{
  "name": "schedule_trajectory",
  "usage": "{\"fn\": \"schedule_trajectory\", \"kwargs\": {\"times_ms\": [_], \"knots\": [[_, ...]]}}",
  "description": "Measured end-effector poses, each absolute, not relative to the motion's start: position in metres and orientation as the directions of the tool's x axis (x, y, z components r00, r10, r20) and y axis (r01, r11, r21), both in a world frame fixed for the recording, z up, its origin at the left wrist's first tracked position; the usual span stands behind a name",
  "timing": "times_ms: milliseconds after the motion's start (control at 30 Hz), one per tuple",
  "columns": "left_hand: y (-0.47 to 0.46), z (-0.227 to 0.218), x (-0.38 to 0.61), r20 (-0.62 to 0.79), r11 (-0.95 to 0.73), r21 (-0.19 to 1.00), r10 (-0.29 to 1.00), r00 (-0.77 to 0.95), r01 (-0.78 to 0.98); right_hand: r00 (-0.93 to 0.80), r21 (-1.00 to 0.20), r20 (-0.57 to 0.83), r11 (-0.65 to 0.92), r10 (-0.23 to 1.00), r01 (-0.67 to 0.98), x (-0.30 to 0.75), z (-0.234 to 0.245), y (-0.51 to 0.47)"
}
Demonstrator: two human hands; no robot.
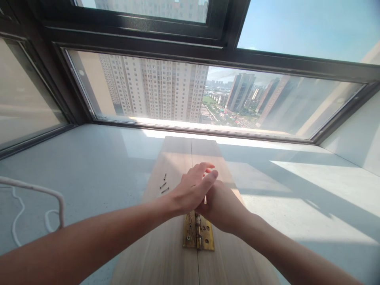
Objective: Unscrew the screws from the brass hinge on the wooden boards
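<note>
The left hand [191, 190], fingers [211, 175] stretched flat, lies across the right hand [221, 208] just above a brass hinge [198, 236] spanning the seam of two wooden boards [166, 253] on the counter [89, 166]. Three loose screws [164, 184] lie near the left hand.

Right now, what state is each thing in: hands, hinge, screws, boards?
left hand, open, fingers straight, laid over the right hand
right hand, fingers hidden under the left; grip unclear
boards, flat, edge to edge
hinge, opened flat across the boards' seam
screws, three, loose on the left board
cable, loose on the sill
</note>
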State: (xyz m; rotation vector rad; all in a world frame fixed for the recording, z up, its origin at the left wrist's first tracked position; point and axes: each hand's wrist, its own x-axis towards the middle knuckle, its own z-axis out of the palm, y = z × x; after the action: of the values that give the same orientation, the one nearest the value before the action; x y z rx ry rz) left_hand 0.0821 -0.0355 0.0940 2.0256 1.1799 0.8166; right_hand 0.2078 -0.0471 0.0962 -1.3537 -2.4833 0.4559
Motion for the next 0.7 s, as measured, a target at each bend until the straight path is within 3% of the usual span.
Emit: {"fn": "schedule_trajectory", "kwargs": {"times_ms": [167,300,467,700], "knots": [[-0.038,0.070,0.052,0.343,-0.383,0.830,0.924,0.170,0.406,-0.508,-0.152,-0.067,0.494,0.859,0.856,0.191,0.120,-0.042],[-0.040,0.042,0.019,0.325,-0.257,0.787,0.945,-0.024,0.561,-0.510,0.040,-0.286,0.542,0.811,0.840,0.164,0.128,-0.033],[-0.040,0.015,-0.017,0.261,-0.152,0.781,0.961,-0.094,0.606,-0.474,0.084,-0.549,0.610,0.688,0.788,0.154,0.109,-0.015],[-0.032,-0.003,-0.022,0.287,-0.192,0.828,0.952,-0.104,0.527,-0.479,0.169,-0.619,0.701,0.623,0.693,0.134,0.110,-0.023]]}}
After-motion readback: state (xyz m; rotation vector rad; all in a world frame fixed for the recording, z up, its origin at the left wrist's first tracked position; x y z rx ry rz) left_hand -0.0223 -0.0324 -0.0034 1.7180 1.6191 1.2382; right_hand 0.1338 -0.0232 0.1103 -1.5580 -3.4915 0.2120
